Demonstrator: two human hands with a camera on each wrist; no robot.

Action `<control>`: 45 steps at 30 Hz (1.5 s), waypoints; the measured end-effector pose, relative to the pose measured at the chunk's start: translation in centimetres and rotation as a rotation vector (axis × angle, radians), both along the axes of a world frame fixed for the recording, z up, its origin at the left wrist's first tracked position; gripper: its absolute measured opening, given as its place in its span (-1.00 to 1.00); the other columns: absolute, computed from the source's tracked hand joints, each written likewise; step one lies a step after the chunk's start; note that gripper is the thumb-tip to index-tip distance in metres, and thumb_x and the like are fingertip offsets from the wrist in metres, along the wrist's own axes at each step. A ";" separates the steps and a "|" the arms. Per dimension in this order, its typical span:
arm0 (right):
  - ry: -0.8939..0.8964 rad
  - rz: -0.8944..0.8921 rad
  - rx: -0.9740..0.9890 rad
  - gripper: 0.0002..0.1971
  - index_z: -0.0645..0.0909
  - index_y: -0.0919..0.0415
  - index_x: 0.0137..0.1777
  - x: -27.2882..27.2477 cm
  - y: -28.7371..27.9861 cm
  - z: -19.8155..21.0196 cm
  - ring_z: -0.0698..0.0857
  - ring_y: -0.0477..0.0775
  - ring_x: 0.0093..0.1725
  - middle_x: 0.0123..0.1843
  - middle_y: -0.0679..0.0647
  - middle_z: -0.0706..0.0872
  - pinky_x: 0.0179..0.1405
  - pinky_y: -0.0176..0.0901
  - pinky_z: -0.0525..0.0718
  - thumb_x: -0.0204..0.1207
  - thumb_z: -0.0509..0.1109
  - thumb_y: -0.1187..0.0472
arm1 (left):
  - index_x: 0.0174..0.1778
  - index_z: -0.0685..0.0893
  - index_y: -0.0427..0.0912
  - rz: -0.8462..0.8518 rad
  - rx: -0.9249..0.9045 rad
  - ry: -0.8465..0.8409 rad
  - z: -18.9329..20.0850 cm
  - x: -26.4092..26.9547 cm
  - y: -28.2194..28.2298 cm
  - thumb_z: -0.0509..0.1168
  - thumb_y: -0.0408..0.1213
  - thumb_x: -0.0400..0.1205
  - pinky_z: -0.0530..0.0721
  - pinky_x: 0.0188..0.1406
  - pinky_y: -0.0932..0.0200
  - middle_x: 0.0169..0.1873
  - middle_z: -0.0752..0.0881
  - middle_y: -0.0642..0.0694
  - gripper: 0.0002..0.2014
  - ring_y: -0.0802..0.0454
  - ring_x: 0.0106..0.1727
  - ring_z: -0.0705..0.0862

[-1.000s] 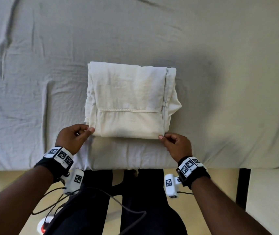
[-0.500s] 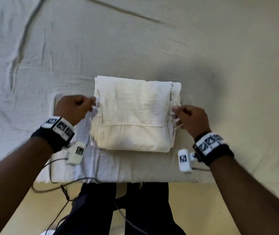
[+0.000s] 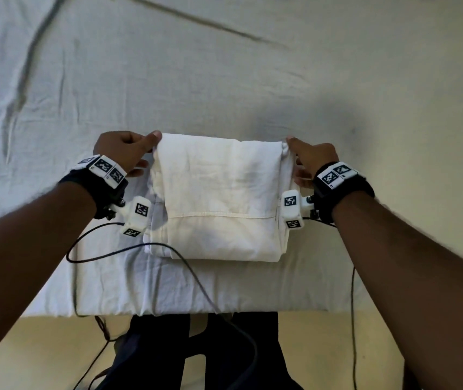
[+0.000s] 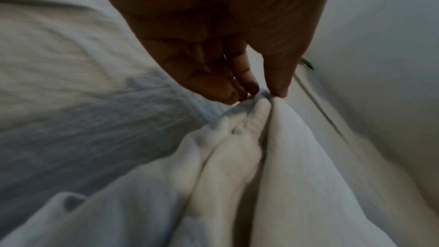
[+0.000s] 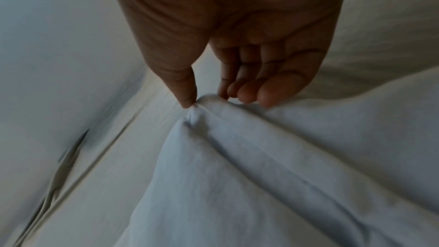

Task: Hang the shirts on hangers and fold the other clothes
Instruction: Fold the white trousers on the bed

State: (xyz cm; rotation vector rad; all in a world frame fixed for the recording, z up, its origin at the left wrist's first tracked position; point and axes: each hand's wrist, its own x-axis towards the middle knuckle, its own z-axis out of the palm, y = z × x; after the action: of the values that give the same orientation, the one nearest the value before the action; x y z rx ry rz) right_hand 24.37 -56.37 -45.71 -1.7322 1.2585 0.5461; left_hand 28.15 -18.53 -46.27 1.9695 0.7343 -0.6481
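On the bed sheet [image 3: 365, 80], folded white garment [image 3: 219, 198] (far corners), pinched by both hands

A folded garment [image 3: 219, 204] lies on the bed [image 3: 337, 80], near the bed's front edge and about midway between the person's two arms. The left hand [image 3: 123, 150] is at the garment's far left corner, the right hand [image 3: 313, 157] at its far right corner, each pinching the cloth there between thumb and fingers [image 4: 240, 82]. A cable [image 3: 185, 263] runs from the left wrist across the garment's near left corner and over the front edge of the bed. The person's legs [image 3: 205, 356] stand before the bed, below that edge.
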 end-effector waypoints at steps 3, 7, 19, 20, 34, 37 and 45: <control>0.016 -0.054 0.094 -0.51 0.80 0.25 0.03 0.0 -0.1 0.1 0.73 0.17 -0.33 -0.16 0.16 0.84 -0.26 -0.01 0.76 0.41 0.66 -0.20 | -0.09 0.88 -0.07 0.018 -0.014 0.014 -0.2 0.0 0.0 0.58 0.28 0.46 0.78 -0.41 0.25 -0.16 0.89 0.10 -0.55 0.09 -0.27 0.83; -0.025 -0.049 0.140 -0.69 0.79 0.14 -0.03 0.3 0.1 0.1 0.79 0.18 -0.23 -0.12 0.16 0.85 -0.15 0.00 0.79 0.48 0.63 -0.11 | -0.06 0.87 -0.04 0.003 -0.012 0.059 -0.7 0.3 0.0 0.55 0.30 0.47 0.75 -0.41 0.25 -0.09 0.87 0.07 -0.55 0.09 -0.18 0.75; -0.049 0.208 -0.176 -0.62 0.72 0.26 0.27 -0.8 -0.3 -2.0 0.81 0.32 0.20 0.20 0.28 0.82 0.07 -0.05 0.73 0.63 0.51 -0.01 | -0.01 0.84 -0.21 -0.019 0.095 -0.025 -2.0 0.8 -0.9 0.46 0.13 0.64 0.79 -0.03 0.01 -0.12 0.83 -0.16 -0.59 -0.11 -0.15 0.76; -0.116 0.268 -0.310 -0.59 0.72 0.30 0.27 -1.5 0.2 -1.7 0.78 0.35 0.24 0.22 0.29 0.81 0.17 -0.03 0.66 0.64 0.48 -0.03 | 0.03 0.82 -0.24 -0.074 0.196 -0.093 -2.1 0.2 -1.0 0.39 0.12 0.67 0.74 0.03 0.00 -0.08 0.81 -0.19 -0.58 -0.16 -0.07 0.77; -0.352 1.258 -0.747 -0.29 0.08 -0.12 0.86 -14.2 11.8 -5.7 -0.10 0.05 0.87 0.89 -0.18 -0.04 0.62 0.72 -0.05 0.76 0.08 -0.31 | 0.84 -0.15 0.11 -1.165 0.588 -0.383 -4.7 -13.0 -5.9 -0.05 0.22 0.78 -0.05 0.70 -0.54 0.82 -0.29 0.02 -0.26 -0.16 0.82 -0.30; -0.283 1.098 -0.768 -0.29 -0.03 -0.11 0.87 -15.5 10.0 -5.6 -0.11 0.02 0.87 0.89 -0.15 -0.12 0.61 0.76 -0.07 0.78 0.02 -0.29 | 0.83 -0.24 0.14 -1.035 0.629 -0.343 -4.0 -13.4 -4.9 -0.13 0.20 0.80 -0.13 0.72 -0.50 0.79 -0.39 0.13 -0.30 -0.14 0.80 -0.38; -0.082 0.289 -0.458 0.32 -0.02 0.20 0.85 -15.6 9.2 -2.3 0.34 0.35 0.66 0.72 0.32 0.28 0.57 0.31 0.42 0.31 0.59 -0.47 | 0.83 -0.16 -0.05 -0.259 0.437 -0.036 -2.4 -13.2 -6.3 0.36 0.31 0.59 0.38 0.58 -0.35 0.79 0.03 -0.17 0.09 -0.34 0.68 0.25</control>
State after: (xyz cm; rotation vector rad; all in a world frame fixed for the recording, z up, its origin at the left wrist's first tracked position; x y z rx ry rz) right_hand 8.78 -47.20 -48.00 -2.3186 1.1400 0.3609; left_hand 14.96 -24.80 -48.69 2.5016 0.6416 -0.6399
